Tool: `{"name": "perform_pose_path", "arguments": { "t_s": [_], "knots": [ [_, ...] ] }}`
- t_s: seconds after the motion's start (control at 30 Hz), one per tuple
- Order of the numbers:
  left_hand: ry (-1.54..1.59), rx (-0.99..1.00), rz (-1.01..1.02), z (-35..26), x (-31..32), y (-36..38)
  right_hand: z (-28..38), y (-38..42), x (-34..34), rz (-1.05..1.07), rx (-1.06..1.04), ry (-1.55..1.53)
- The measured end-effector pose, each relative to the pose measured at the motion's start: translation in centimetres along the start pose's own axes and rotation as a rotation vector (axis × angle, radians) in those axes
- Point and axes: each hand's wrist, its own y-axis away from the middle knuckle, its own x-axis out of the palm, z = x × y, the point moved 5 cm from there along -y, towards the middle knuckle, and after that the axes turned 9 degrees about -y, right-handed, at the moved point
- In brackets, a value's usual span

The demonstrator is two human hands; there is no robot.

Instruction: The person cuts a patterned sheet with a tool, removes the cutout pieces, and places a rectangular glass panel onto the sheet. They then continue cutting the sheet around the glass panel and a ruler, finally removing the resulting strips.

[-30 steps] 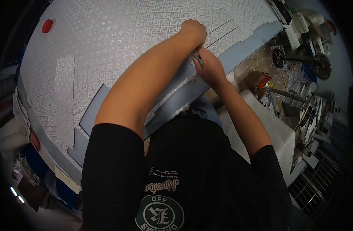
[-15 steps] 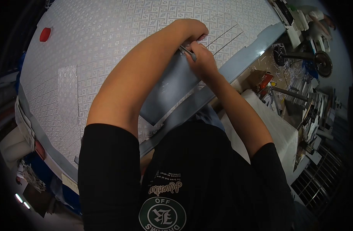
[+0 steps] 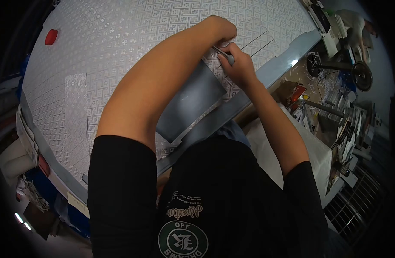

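My right hand point(image 3: 240, 66) is closed around a slim grey tool point(image 3: 225, 54), whose metallic end points up and left. Close beside it, my left hand point(image 3: 225, 29) bends over the patterned white sheet point(image 3: 133, 26); its fingers are mostly hidden. A smooth dark grey panel point(image 3: 191, 101) lies on the sheet below my hands, partly covered by my left forearm. Two thin dark lines run across the pattern just right of my hands.
A red round object point(image 3: 51, 37) sits at the far left of the sheet. A paler patterned strip point(image 3: 75, 103) lies at left. Along the near right side runs a grey table edge point(image 3: 270, 71). Beyond are cluttered papers point(image 3: 335, 101) and a person point(image 3: 356, 32).
Both hands have shifted slightly right over the sheet, the right hand with the tool in it. More of the grey panel's upper right corner shows.
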Motion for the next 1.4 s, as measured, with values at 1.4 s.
{"name": "perform_pose_path", "arguments": {
  "t_s": [1.4],
  "knots": [
    [0.336,-0.448,-0.976,-4.3,8.4,11.1,-10.6,2.8,-9.7,-0.061,-0.13,0.113]
  ]
}}
